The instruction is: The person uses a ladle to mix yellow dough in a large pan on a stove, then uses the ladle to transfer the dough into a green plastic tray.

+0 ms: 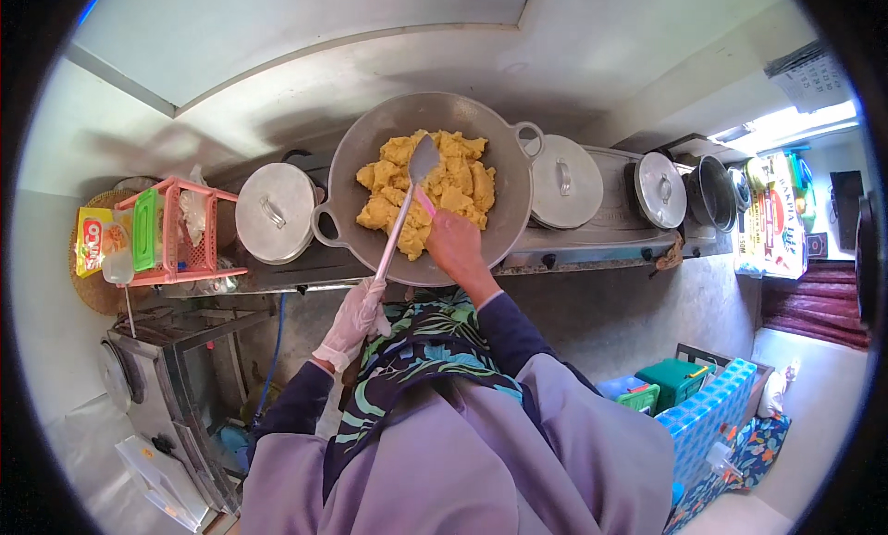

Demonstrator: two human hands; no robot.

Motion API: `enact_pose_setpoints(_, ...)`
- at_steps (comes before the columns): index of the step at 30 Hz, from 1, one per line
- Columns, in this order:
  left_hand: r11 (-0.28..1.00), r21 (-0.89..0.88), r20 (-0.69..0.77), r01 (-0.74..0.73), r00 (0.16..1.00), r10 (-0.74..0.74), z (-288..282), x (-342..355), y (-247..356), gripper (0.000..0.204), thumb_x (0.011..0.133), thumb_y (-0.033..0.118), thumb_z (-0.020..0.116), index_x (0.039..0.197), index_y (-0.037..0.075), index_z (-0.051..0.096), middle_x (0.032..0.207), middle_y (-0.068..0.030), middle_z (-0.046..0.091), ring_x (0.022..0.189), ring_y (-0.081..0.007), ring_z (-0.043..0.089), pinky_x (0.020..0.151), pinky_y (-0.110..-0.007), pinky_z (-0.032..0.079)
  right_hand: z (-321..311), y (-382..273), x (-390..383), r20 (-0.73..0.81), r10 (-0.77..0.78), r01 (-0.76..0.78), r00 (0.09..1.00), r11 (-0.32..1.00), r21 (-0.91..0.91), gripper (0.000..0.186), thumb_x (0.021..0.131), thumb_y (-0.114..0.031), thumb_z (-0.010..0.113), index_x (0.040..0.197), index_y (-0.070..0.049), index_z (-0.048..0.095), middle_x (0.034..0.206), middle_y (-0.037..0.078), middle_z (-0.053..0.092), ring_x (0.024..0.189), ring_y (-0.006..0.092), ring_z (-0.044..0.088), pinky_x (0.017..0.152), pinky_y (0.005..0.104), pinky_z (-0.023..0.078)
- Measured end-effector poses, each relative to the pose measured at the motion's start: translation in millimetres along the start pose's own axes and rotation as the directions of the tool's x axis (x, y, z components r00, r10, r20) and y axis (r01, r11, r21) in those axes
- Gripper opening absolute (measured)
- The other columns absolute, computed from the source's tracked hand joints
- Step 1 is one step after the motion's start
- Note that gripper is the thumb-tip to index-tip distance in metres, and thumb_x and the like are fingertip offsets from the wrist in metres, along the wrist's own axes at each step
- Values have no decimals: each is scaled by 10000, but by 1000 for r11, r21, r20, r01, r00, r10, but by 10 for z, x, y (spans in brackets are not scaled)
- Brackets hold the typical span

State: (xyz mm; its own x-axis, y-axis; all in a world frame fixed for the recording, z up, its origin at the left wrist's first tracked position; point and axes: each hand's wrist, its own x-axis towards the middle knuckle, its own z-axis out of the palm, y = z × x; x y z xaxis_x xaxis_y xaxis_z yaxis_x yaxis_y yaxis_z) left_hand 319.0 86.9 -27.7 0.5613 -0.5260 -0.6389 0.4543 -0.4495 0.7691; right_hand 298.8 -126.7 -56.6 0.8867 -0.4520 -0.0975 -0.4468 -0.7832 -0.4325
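Note:
A large grey wok (499,230) on the stove holds lumpy yellow mash (467,156). My left hand (356,318), in a translucent glove, grips the long metal handle of a spatula (425,158); its blade is over the mash near the wok's middle. My bare right hand (453,244) is closed on a pink scraper (424,198), which touches or lies very close to the spatula just below its blade. My right hand hides part of the scraper and of the mash.
Lidded pots (264,211) flank the wok on the stove (601,239), with an open dark pot (712,193) farther right. A pink basket (194,267) stands left. Below are a metal rack (157,378) at left and green containers (680,382) at right.

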Motion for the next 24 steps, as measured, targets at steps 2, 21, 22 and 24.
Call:
enact_pose_setpoints(2,993,102,3,-52,999,52,-2,-17,10,404,938,421,417,804,43,466,523,2,421,389,-114,486,363,-250,335,42,33,97,3,-33,33,999,998,44,154,734,-122,520,780,-22,627,740,200,632,736,355,636,656,451,506)
enact_pose_setpoints(21,972,220,-6,-76,997,79,72,-94,-14,371,932,408,434,772,75,465,549,24,435,441,-78,429,401,-231,324,347,255,289,-120,-44,47,992,999,19,190,774,-137,488,743,-14,630,735,167,636,732,333,640,637,424,512)
enact_pose_setpoints(22,980,193,-2,-51,999,53,87,-114,20,372,931,411,435,766,78,462,544,23,434,425,-80,429,389,-228,319,458,357,380,-136,-30,29,990,1000,-11,189,773,-136,489,745,-15,631,738,165,637,737,331,641,642,424,513)
enact_pose_setpoints(24,987,149,12,-66,998,65,114,-109,28,378,930,415,433,757,80,457,540,20,433,400,-80,419,377,-228,311,560,551,493,-172,3,-15,985,997,-73,188,772,-135,489,749,-17,634,742,161,640,746,327,643,653,425,514)
